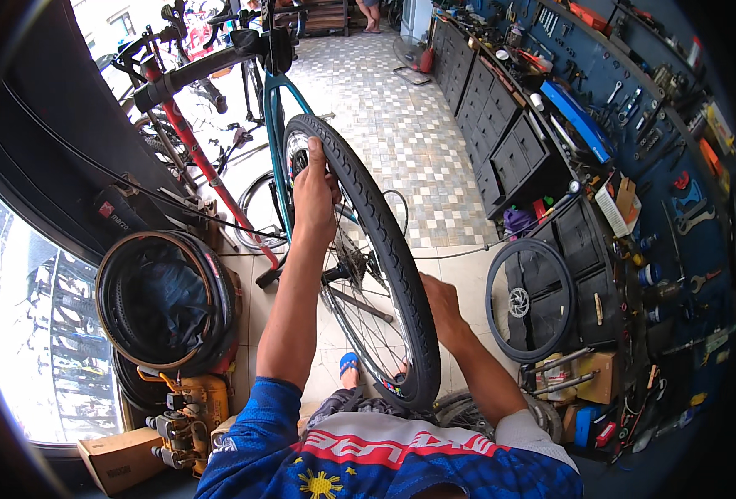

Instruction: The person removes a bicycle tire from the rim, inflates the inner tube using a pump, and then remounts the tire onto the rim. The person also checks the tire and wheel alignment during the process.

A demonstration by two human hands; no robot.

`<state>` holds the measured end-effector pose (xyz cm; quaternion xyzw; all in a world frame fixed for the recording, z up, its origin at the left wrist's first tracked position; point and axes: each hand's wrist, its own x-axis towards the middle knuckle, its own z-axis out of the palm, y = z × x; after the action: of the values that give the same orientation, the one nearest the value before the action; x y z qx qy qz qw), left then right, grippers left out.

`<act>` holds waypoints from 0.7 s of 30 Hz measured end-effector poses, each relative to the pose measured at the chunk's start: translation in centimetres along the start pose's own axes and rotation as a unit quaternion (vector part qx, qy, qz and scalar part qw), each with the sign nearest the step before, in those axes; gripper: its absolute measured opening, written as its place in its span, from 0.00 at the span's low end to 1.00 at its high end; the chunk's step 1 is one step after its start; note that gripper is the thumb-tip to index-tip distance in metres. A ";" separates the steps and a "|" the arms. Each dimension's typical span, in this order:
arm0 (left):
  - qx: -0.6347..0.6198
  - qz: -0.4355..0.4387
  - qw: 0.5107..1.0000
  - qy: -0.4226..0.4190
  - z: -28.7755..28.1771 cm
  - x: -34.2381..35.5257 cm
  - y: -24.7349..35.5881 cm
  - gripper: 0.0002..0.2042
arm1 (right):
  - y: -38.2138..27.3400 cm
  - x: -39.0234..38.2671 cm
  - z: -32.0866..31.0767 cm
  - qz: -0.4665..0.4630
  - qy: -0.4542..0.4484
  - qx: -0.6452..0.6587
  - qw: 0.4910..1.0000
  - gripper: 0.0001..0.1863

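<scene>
A bicycle wheel (399, 328) with a black knobby tyre stands upright in front of me, at the rear of a teal bicycle frame (278, 158). My left hand (311, 195) is at the upper left side of the wheel, fingers curled and thumb pointing up along the rim and tyre. To the right of the tyre is my right hand (441, 303), closed, its fingertips hidden behind the tyre. What it holds, if anything, does not show. Behind the spokes, a cassette (353, 264) sits at the hub.
A red repair stand (197, 154) rises at left. Several tyres (106, 291) lie stacked near a yellow compressor (206, 407). On the right, a loose tyre (490, 308) leans against dark drawers (584, 241), below a wall of tools (634, 108). A thin cable (455, 254) crosses the floor.
</scene>
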<state>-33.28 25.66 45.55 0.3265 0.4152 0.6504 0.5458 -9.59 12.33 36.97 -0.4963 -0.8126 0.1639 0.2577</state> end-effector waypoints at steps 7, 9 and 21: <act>-0.050 0.015 0.999 -0.011 0.4 0.8 1.7 0.29 | 0.1 -3.9 1.8 -0.025 0.072 0.061 0.995 0.08; -0.063 0.031 0.997 0.014 1.0 0.8 1.7 0.28 | 0.3 -4.2 2.4 -0.011 0.071 0.071 0.995 0.08; -0.053 -0.012 0.994 -0.091 0.7 1.0 3.1 0.29 | 1.6 -5.2 5.7 0.011 0.111 0.083 0.990 0.10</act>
<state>-34.23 26.59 48.55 0.3498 0.3330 0.6325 0.6055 -9.80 8.34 30.21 -0.4970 -0.7573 0.1773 0.3847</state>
